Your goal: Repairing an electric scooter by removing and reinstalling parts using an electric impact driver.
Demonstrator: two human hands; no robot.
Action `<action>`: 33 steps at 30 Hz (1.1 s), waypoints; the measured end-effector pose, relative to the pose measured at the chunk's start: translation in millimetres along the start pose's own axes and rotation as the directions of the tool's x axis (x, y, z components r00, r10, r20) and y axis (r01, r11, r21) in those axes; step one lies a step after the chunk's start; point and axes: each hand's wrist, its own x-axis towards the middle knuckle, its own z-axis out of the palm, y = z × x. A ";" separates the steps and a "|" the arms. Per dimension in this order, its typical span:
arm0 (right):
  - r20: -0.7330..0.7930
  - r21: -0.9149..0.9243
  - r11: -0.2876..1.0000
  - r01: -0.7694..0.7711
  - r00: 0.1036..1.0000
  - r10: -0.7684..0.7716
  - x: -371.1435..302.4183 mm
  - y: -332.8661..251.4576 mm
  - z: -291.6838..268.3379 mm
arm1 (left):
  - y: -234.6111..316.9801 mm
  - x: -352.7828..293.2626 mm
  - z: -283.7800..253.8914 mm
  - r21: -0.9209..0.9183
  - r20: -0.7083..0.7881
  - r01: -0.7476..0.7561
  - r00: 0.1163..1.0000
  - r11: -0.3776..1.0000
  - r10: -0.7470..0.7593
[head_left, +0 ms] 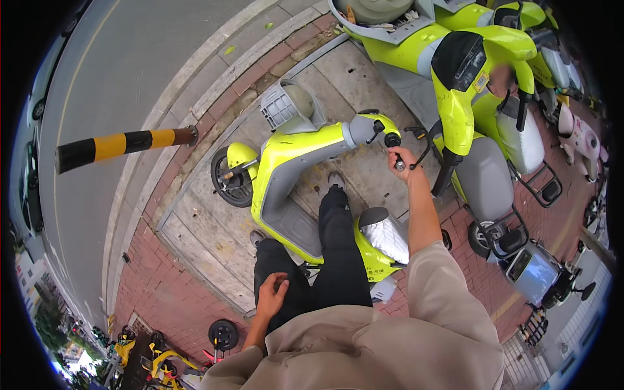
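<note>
A yellow-green scooter point(296, 146) with a grey footboard is tilted over to the right on the paving in front of me. Its front wheel point(232, 184) points left, and a grey basket point(286, 107) sits at its front. My right arm is stretched forward, and my right hand point(401, 160) is closed around the black handlebar grip. Beside my left thigh hangs my left hand point(272, 296), empty, with loosely curled fingers. The scooter's seat point(385, 235), with a silvery cover, is partly hidden by my right leg. My feet stand on either side of the scooter's body.
Close on the right stands another yellow-green scooter point(455, 78), with more parked scooters behind it. A black-and-yellow post point(123, 142) rises by the kerb at left, with a road point(97, 71) beyond. Several yellow bikes point(162, 364) stand at the lower left.
</note>
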 end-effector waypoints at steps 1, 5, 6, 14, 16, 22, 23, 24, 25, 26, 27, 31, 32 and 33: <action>0.001 -0.025 1.000 0.004 1.000 -0.004 -19.6 22.6 5.2 | -8.3 -11.5 -5.0 -0.077 -0.040 -0.026 0.999 0.997 0.023; -0.043 0.000 0.994 0.110 0.993 -0.109 -96.4 120.9 30.4 | -70.8 -46.5 -39.2 -0.244 -0.143 -0.082 0.989 0.966 0.048; -0.027 -0.027 0.993 0.114 0.993 -0.114 -111.4 154.8 39.8 | -101.2 -56.1 -47.6 -0.266 -0.190 -0.108 0.980 0.958 0.058; -0.098 -0.124 0.942 0.313 0.940 -0.325 -190.1 276.0 116.0 | -180.1 -73.3 -155.7 -0.308 -0.135 -0.330 0.944 0.892 0.302; -0.103 -0.151 0.932 0.330 0.932 -0.347 -212.5 325.5 142.2 | -166.5 -66.6 -179.9 -0.286 -0.078 -0.465 0.883 0.838 0.463; -0.186 -0.249 0.863 0.439 0.853 -0.487 -279.7 522.4 215.6 | -129.1 -103.7 -233.1 -0.385 0.134 -0.627 0.689 0.678 0.713; -0.198 -0.210 0.863 0.459 0.845 -0.497 -287.2 552.3 227.6 | -127.2 -113.6 -234.9 -0.395 0.177 -0.634 0.658 0.665 0.732; -0.197 -0.232 0.833 0.502 0.815 -0.545 -299.5 590.1 248.3 | -133.2 -123.8 -232.4 -0.408 0.179 -0.627 0.657 0.663 0.732; -0.181 -0.215 0.835 0.506 0.819 -0.544 -304.3 619.8 256.8 | -139.5 -132.1 -229.3 -0.458 0.290 -0.554 0.646 0.695 0.706; -0.212 -0.248 0.823 0.511 0.800 -0.561 -313.7 651.4 276.1 | -139.9 -136.3 -228.5 -0.490 0.398 -0.482 0.618 0.726 0.678; -0.234 -0.244 0.824 0.511 0.794 -0.561 -319.9 676.1 282.9 | -133.4 -144.9 -233.9 -0.491 0.404 -0.485 0.609 0.723 0.683; -0.109 -0.289 0.794 0.534 0.806 -0.582 -335.8 747.0 296.9 | -125.5 -144.1 -233.7 -0.492 0.746 0.195 0.596 0.849 0.295; -0.100 -0.292 0.777 0.557 0.791 -0.604 -336.2 754.9 294.0 | -116.4 -140.8 -226.3 -0.412 0.809 0.242 0.541 0.879 0.230; -0.089 -0.293 0.760 0.580 0.775 -0.626 -336.2 759.9 289.2 | -106.2 -133.0 -222.2 -0.326 0.861 0.281 0.483 0.903 0.161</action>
